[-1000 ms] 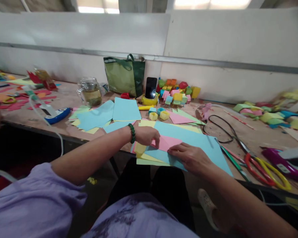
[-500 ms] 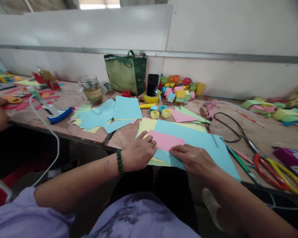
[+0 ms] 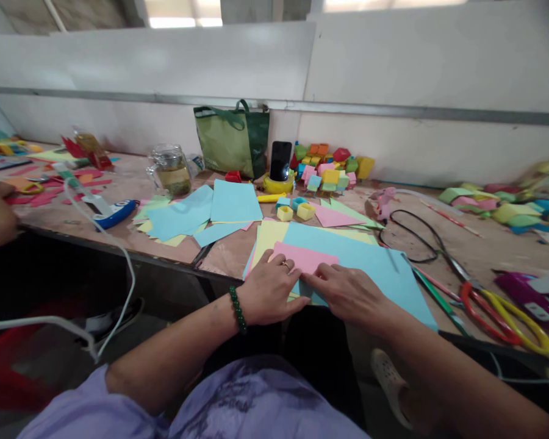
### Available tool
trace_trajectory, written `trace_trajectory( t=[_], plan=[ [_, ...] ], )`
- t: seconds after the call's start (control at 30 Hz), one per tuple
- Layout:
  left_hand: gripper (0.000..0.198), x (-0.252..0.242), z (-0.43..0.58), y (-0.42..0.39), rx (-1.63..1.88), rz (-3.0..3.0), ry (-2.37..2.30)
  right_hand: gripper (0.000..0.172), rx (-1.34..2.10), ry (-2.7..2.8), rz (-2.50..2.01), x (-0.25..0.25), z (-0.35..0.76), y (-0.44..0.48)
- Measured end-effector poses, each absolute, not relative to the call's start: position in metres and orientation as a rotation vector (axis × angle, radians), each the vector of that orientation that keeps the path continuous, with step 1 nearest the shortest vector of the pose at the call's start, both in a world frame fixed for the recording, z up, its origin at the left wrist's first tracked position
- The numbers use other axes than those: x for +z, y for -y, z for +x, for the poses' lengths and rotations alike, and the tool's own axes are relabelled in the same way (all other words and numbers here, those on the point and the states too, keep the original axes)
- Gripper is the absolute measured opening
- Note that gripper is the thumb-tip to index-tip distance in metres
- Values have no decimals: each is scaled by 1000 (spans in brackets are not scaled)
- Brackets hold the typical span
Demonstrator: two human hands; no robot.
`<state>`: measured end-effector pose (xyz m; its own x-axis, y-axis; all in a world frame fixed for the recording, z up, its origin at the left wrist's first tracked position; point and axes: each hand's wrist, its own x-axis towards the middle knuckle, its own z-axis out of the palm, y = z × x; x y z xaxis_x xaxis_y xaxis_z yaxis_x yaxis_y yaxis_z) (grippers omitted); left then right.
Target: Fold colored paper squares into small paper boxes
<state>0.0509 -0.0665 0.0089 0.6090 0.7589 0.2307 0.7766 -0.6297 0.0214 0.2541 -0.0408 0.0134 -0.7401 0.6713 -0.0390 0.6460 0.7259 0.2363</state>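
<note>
Head view: hands, left (image 3: 266,291) and right (image 3: 354,294), touch pink paper (image 3: 306,255); whether gripping, I cannot tell.

Pink paper (image 3: 308,256) lies on the light-blue sheet (image 3: 388,268). Behind that sheet stand a two-tone green bag (image 3: 231,139), a black phone (image 3: 280,160) and a yellow holder (image 3: 275,184); right of it lie red-and-yellow-handled scissors (image 3: 469,292) and a purple tool (image 3: 521,299).

Left hand (image 3: 274,288) and right hand (image 3: 350,291) sit backs up, close together, slightly curled
</note>
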Motion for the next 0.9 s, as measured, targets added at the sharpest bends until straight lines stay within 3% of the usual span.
trace_trajectory(
  t=[0.2,0.43,0.57,0.77,0.9],
  plan=[
    [46,1,42,75,-354,-2705,1451,38,236,-2782,1116,13,270,50],
    [42,3,19,85,-326,-2646,1584,46,173,-2832,1239,7,295,59],
    [45,3,27,82,-340,-2592,1585,35,161,-2784,1276,12,281,57],
    [44,-1,51,76,-347,-2738,1355,39,209,-2903,1061,12,254,44],
    [40,-1,45,77,-351,-2713,1441,28,201,-2904,1006,11,261,43]
  ],
)
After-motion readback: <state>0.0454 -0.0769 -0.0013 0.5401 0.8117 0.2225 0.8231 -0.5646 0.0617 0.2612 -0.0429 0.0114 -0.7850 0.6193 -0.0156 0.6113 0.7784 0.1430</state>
